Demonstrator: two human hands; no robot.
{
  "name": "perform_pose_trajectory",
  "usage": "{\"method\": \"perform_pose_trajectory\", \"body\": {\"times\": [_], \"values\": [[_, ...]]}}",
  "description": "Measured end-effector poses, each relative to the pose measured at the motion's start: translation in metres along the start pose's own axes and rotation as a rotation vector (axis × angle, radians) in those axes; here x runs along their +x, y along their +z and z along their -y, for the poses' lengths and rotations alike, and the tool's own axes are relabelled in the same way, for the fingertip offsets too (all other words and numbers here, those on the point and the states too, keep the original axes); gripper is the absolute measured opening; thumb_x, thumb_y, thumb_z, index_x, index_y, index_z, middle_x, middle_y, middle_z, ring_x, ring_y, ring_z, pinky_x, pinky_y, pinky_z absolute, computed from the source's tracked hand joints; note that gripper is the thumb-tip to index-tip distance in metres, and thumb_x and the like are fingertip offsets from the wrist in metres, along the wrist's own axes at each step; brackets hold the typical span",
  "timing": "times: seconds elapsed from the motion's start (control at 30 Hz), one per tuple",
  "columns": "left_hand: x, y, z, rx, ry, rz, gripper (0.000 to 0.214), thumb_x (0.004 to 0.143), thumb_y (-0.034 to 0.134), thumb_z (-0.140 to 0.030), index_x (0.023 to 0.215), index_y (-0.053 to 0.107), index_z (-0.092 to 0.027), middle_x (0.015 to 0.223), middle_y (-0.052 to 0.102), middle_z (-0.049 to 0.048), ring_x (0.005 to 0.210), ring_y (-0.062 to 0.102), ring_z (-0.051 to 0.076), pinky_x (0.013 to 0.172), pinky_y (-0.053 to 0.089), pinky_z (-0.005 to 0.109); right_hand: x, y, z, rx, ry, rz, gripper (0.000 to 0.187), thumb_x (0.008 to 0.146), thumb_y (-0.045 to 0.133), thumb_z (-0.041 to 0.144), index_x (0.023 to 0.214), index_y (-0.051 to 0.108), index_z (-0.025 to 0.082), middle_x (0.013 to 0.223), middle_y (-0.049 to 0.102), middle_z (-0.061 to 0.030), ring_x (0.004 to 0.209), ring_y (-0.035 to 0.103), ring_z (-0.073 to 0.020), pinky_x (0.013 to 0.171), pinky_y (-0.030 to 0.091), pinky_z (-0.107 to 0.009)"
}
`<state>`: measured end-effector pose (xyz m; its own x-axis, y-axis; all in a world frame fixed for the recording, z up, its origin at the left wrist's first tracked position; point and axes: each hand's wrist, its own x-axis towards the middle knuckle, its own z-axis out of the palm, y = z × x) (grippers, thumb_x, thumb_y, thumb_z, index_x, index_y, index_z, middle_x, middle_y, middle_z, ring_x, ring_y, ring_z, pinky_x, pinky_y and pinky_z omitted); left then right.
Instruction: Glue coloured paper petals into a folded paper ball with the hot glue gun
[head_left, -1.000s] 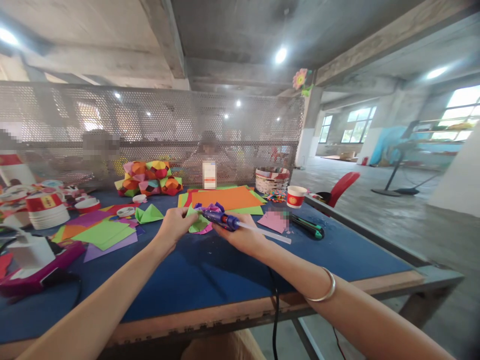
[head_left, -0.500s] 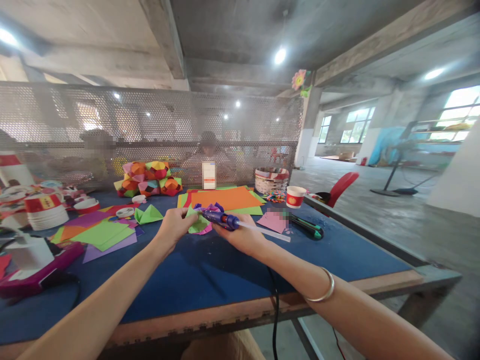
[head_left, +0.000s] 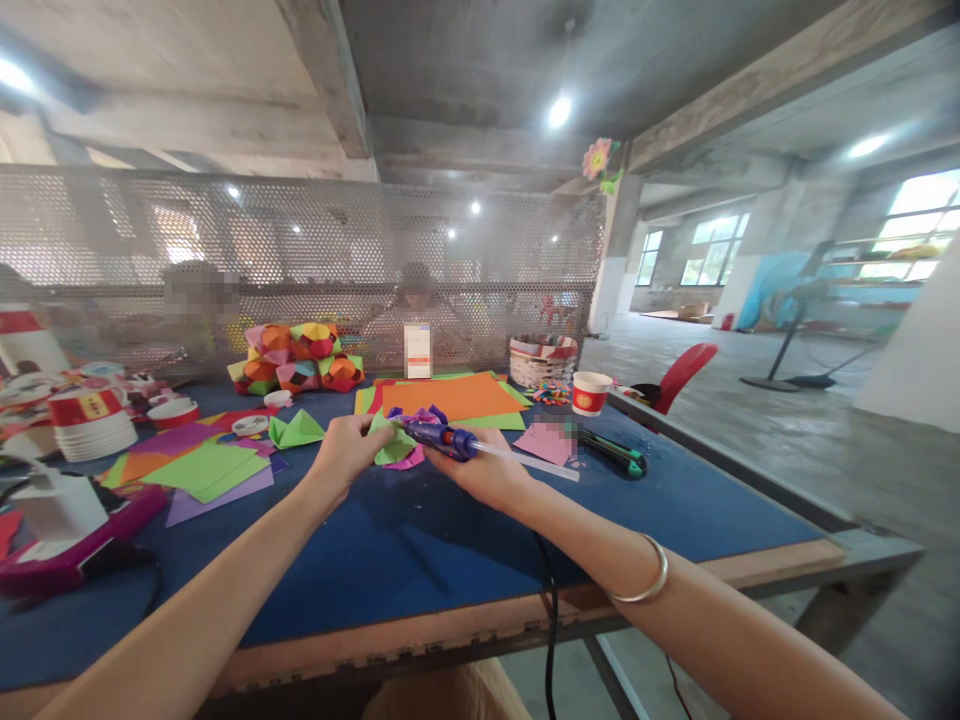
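My left hand pinches the left edge of a folded paper piece, green with pink and purple parts. In my right hand is a blue hot glue gun, its nozzle pointing left at the paper. A clear glue stick juts from the gun's back end toward the right. The gun hides part of the paper and some of my right fingers. Left of my left hand stands a green folded paper piece.
Orange paper sheets lie behind my hands. A green-and-black utility knife, a paper cup and a woven basket are at right. Paper balls, loose green sheets and a purple power strip are at left.
Both hands stay almost in place. The glue gun and paper piece show hardly any shift.
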<state>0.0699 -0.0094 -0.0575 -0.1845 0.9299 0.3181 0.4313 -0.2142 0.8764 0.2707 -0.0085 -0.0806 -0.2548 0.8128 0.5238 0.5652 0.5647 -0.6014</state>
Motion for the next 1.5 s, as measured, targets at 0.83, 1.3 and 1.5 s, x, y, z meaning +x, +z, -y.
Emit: {"method": "perform_pose_trajectory", "body": {"times": [0.83,1.3,1.5], "values": [[-0.012,0.005,-0.015,-0.237,-0.067,0.301,0.03,0.057,0.079,-0.044,0.069,0.076,-0.017,0.068,0.075,0.0047,0.063,0.063,0.018,0.062,0.047,0.028,0.013,-0.002,-0.009,0.498,0.229,-0.076,0.016,0.079,0.074,0.034,0.077,0.064,0.021,0.064,0.062,0.0027,0.055,0.057,-0.0138,0.055,0.047,-0.027],[-0.013,0.007,-0.012,-0.107,0.015,0.505,0.024,0.067,0.074,-0.04,0.066,0.071,-0.016,0.061,0.065,0.0006,0.055,0.049,0.011,0.052,0.035,0.024,0.009,-0.004,0.002,0.83,0.434,0.107,0.043,0.052,0.096,0.034,0.071,0.061,0.017,0.063,0.057,0.0064,0.048,0.044,-0.0057,0.04,0.037,-0.021],[-0.013,0.006,-0.014,-0.093,0.063,0.498,0.023,0.068,0.073,-0.039,0.061,0.067,-0.018,0.053,0.056,-0.0032,0.052,0.042,0.009,0.051,0.033,0.023,0.009,-0.006,0.005,0.833,0.445,0.169,0.041,0.052,0.096,0.032,0.07,0.062,0.018,0.063,0.056,0.0052,0.053,0.045,-0.0075,0.042,0.038,-0.021]]}}
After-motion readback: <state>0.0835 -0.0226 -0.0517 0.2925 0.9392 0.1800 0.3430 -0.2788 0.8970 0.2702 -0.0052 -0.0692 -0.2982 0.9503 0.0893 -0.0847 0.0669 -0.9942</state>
